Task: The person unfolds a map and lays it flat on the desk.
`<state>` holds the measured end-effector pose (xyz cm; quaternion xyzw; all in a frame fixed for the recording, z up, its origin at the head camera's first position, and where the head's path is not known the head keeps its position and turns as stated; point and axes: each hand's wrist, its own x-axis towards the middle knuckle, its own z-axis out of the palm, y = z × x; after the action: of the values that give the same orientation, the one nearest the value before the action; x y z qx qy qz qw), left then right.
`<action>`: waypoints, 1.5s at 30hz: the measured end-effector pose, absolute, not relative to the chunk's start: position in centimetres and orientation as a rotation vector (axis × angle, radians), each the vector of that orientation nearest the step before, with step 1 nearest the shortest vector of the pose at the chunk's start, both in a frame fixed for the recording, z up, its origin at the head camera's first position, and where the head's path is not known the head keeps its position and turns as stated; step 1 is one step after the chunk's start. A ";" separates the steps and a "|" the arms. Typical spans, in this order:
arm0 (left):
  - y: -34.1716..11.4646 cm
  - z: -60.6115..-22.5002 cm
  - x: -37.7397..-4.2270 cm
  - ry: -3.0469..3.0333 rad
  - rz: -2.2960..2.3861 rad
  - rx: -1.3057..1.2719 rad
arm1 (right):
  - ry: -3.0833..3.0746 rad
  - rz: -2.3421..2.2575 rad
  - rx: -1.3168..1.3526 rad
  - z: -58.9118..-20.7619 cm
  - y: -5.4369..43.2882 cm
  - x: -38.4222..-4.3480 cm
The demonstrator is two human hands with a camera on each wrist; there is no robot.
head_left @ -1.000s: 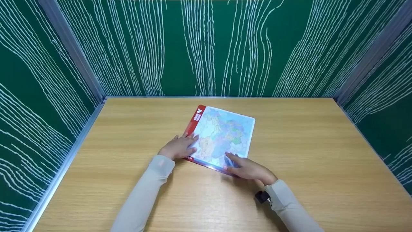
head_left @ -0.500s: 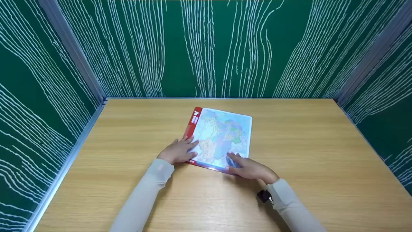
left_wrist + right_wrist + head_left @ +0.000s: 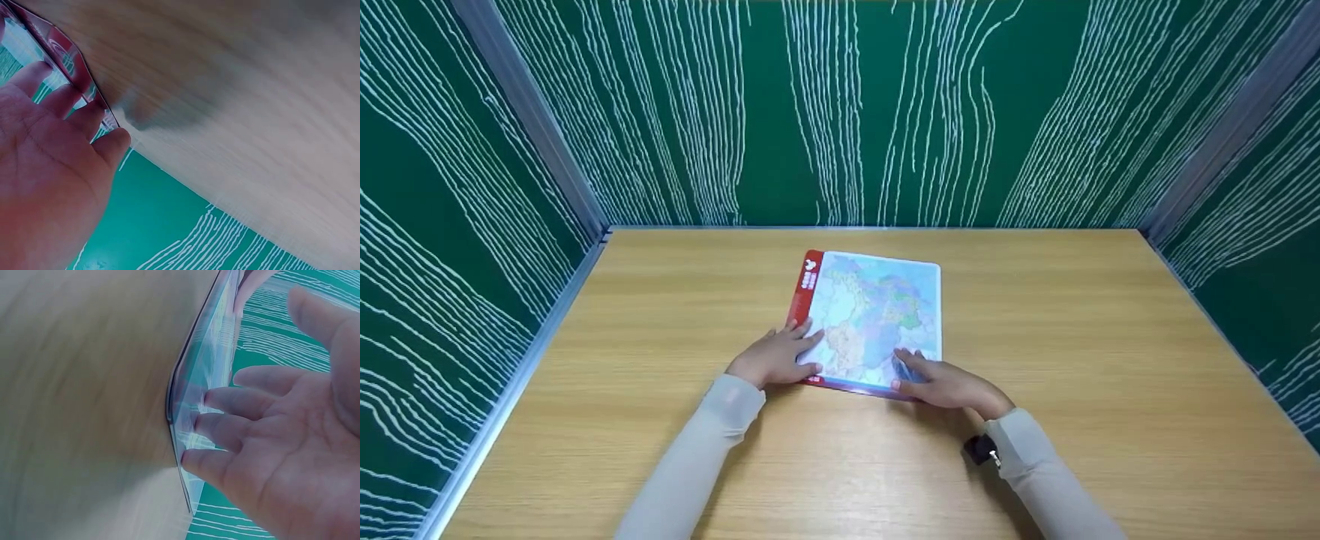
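Note:
A flat square board printed with a pastel map lies on the wooden table, with a red strip down its left side. My left hand rests on the near left corner, fingers spread across the red strip. On the near right corner, the fingers of my right hand lie over the map, thumb at the near edge. In the left wrist view, the fingertips of the left hand meet the glossy board. The right wrist view has three fingertips of the right hand against the board's shiny face.
The wooden table stretches out around the board. Green walls with wavy white lines stand at the back and both sides, joined by grey metal posts. A small dark device hangs at the right cuff.
The board has turned counter-clockwise, its far end swinging left, so its edges now run closer to parallel with the table's. Both hands stay on its near corners and shift only slightly.

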<state>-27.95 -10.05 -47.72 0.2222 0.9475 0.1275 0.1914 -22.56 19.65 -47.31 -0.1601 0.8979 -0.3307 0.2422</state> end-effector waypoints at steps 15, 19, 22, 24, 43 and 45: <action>-9.5 -48.1 -27.2 2.682 0.319 0.634 | 2.487 -0.892 -0.437 -48.0 19.9 -23.3; -9.4 -48.1 -27.1 2.687 0.319 0.636 | 2.495 -0.884 -0.450 -48.1 19.9 -23.5; -9.3 -48.1 -27.0 2.688 0.314 0.628 | 2.509 -0.877 -0.453 -48.1 19.9 -23.6; -9.3 -48.1 -27.0 2.688 0.319 0.620 | 2.514 -0.876 -0.452 -48.1 19.9 -23.7; -9.3 -48.1 -26.4 2.701 0.285 0.651 | 2.545 -0.847 -0.534 -48.2 20.3 -24.4; -9.2 -48.1 -26.4 2.710 0.290 0.656 | 2.562 -0.840 -0.568 -48.2 20.3 -24.5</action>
<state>-26.37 -9.24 -48.14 0.2308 0.9529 0.1021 0.1684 -24.49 20.29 -48.23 -0.2024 0.9125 -0.2991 0.1921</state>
